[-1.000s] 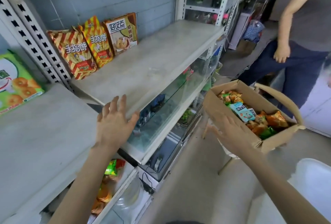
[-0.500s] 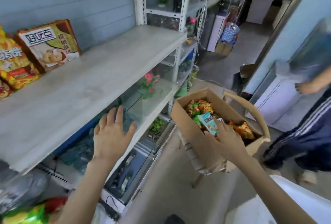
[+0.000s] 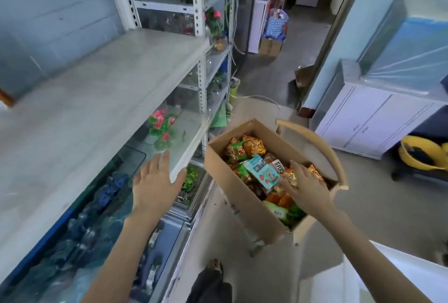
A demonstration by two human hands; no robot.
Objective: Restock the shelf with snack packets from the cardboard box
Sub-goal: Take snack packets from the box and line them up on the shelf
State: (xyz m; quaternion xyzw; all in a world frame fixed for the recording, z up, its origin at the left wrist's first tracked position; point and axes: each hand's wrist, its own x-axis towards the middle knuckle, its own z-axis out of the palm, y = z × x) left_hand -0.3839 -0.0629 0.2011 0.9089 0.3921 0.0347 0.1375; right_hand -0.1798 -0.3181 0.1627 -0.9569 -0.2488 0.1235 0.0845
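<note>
An open cardboard box (image 3: 232, 196) stands at the right of the shelving, filled with several colourful snack packets. A light blue packet (image 3: 263, 173) lies on top near the middle. My right hand (image 3: 306, 185) reaches into the box, fingers spread over the packets and touching the blue packet's edge. My left hand (image 3: 155, 182) hovers open, fingers straight, by the front edge of the lower glass shelf. The grey shelf board (image 3: 92, 99) runs along the left; only a brown corner of a packet (image 3: 6, 97) shows at its far left edge.
Below the grey board are glass shelves with pink artificial flowers (image 3: 161, 124) and aquarium ornaments. A white metal upright (image 3: 201, 60) stands at the shelf's far end. A white cabinet (image 3: 373, 118) and a yellow tub (image 3: 421, 154) are at the right. My foot (image 3: 214, 266) shows below.
The view has swung right, so the shelved snack packets have left the frame. My right hand has moved from the box's near wall down onto the packets. The other person is gone from view.
</note>
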